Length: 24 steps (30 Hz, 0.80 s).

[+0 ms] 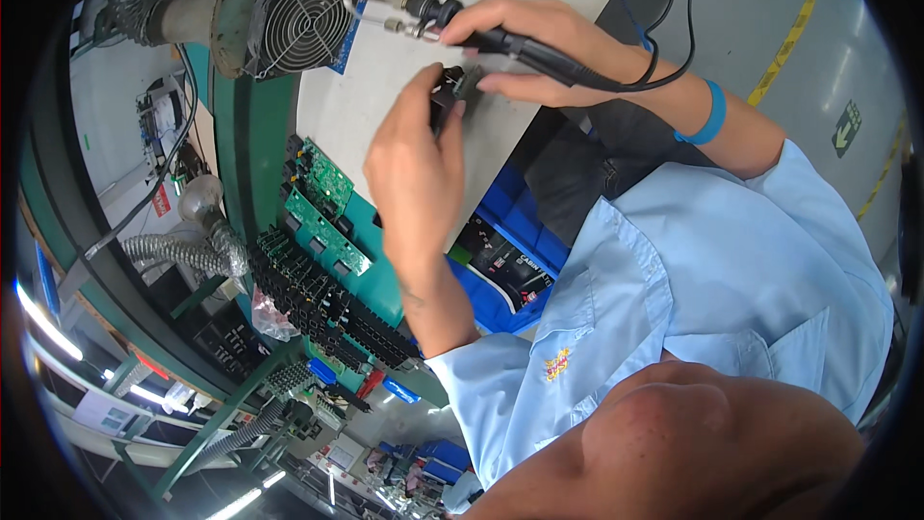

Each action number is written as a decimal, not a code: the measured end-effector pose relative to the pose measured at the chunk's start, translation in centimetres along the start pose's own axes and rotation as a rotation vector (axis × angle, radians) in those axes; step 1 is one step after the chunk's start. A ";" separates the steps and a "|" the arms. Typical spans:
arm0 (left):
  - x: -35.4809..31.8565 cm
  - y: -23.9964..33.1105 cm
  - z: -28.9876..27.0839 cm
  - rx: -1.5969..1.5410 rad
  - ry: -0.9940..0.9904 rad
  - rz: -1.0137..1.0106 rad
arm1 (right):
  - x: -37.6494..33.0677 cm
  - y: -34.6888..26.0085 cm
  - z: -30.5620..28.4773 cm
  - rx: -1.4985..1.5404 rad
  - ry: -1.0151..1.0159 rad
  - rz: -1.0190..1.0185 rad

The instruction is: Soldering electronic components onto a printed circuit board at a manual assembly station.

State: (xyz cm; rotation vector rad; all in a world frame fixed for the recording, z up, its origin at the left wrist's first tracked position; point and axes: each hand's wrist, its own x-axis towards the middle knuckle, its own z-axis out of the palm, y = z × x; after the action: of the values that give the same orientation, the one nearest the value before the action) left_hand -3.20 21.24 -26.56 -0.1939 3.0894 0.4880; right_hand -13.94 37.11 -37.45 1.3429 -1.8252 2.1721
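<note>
My left hand (414,159) pinches a small dark circuit board (465,84) with black parts between thumb and fingers, above the white bench top. My right hand (549,39) is closed round the black handle of a soldering iron (539,56). The iron's metal tip, with a thin bent metal tube beside it, points left toward the round fan (306,24). My right thumb lies right by the small board's edge; whether it touches is unclear. Black cables trail from the handle over my right forearm.
The fan's wire guard fronts a flared metal duct (231,14). Green circuit boards (322,202) lie on a green mat, beside a dense row of boards (332,303). Blue bins (500,221) stand by the white bench top (337,101). A green frame post (245,125) rises at the left.
</note>
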 end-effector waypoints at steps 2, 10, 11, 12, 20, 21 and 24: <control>0.8 -1.3 -1.9 -0.177 -0.077 -0.016 | -0.1 -0.3 0.0 0.037 0.105 -0.008; 3.7 -6.5 -2.4 -0.639 -0.291 -0.209 | -2.3 -1.0 -0.6 -0.070 0.019 -0.125; 4.1 -7.0 -2.2 -0.661 -0.314 -0.198 | -2.6 -1.0 -0.9 -0.102 0.004 -0.143; 4.3 -7.4 -2.0 -0.683 -0.335 -0.188 | -3.0 -1.0 -1.1 -0.132 -0.012 -0.161; 4.8 -7.9 -0.8 -0.707 -0.352 -0.202 | -4.6 -1.3 -2.2 -0.338 -0.099 -0.269; 4.7 -7.9 -0.5 -0.711 -0.335 -0.188 | -4.6 -1.4 -2.1 -0.344 -0.102 -0.267; 4.6 -8.0 -0.2 -0.720 -0.301 -0.161 | -4.7 -1.4 -1.9 -0.355 -0.107 -0.261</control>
State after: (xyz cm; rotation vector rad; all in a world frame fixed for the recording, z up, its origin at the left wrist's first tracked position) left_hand -6.78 13.09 -28.95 -0.3263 2.4540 1.4398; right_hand -11.34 41.43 -39.02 1.5316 -1.8343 1.5903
